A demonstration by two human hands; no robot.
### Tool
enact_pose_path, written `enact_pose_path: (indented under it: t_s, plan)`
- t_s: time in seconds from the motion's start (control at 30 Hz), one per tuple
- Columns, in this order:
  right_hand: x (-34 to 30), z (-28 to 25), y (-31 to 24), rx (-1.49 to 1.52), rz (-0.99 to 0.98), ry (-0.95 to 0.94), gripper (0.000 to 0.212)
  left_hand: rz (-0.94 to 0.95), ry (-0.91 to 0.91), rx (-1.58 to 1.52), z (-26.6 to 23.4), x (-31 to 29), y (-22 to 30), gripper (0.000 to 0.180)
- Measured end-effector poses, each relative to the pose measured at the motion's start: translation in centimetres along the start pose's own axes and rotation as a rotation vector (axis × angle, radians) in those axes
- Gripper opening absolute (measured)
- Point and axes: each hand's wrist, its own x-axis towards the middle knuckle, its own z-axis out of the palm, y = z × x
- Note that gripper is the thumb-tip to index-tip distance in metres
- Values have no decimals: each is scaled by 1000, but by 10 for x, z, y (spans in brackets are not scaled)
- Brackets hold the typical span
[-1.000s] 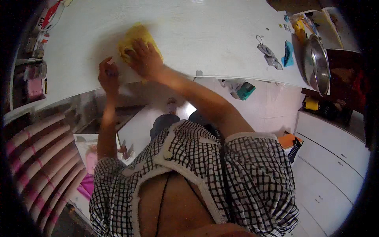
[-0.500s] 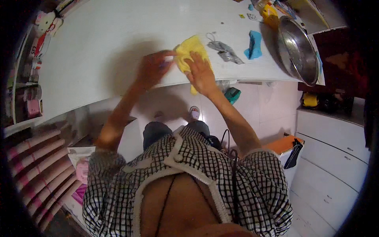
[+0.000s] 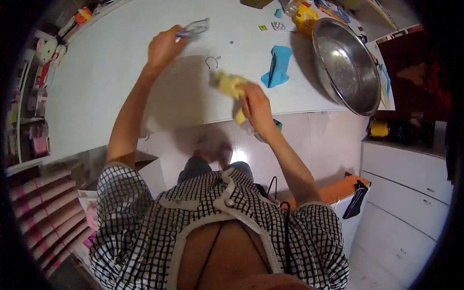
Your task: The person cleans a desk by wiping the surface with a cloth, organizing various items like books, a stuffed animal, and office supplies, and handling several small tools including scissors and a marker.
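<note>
My left hand (image 3: 164, 49) is raised over the left-middle of the white table (image 3: 111, 58). Its fingers pinch a thin grey, partly see-through thing (image 3: 195, 29) with a dark outline; blur hides its exact kind. Near the table's front edge, my right hand (image 3: 257, 105) is closed on a bunched yellow cloth (image 3: 228, 84), part of which hangs down beside the hand. A dark thin loop (image 3: 211, 62) shows just beyond the cloth, with a blurred grey patch between them. To the right lies a folded blue cloth (image 3: 278, 66).
At the right stands a large tilted metal basin (image 3: 348, 67). A yellow packet (image 3: 305, 18), a silver blister pack (image 3: 278, 26) and other small items lie behind it. A plush toy (image 3: 48, 50) sits at the far left. White drawers (image 3: 401, 193) stand to the right.
My left hand has moved away from the yellow cloth, up and left, with the grey thing. My right hand has gathered up the cloth, which lay flat under it. The view has shifted.
</note>
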Motion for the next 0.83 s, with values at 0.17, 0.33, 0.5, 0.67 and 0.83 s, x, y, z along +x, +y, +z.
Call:
enact_pose_path:
  t_s: [0.17,0.33,0.5,0.67,0.83]
  plan:
    - [58,-21,17,-97,-37,11,29,-157,-404,-76,24,-2,-39,33]
    - [29,-56,83,-647,321,243,25,-147,-159,-335,-4,-23,-45,39]
    - [39,-76,105,-338,399,292,25,-168,-258,-598,-26,-29,-27,33]
    - [80,-100,78,1140,704,192,31,236,-373,-703,28,-60,29,35]
    - [107,-94,33,1314,765,171,53,469,-648,-85,40,-61,43,56]
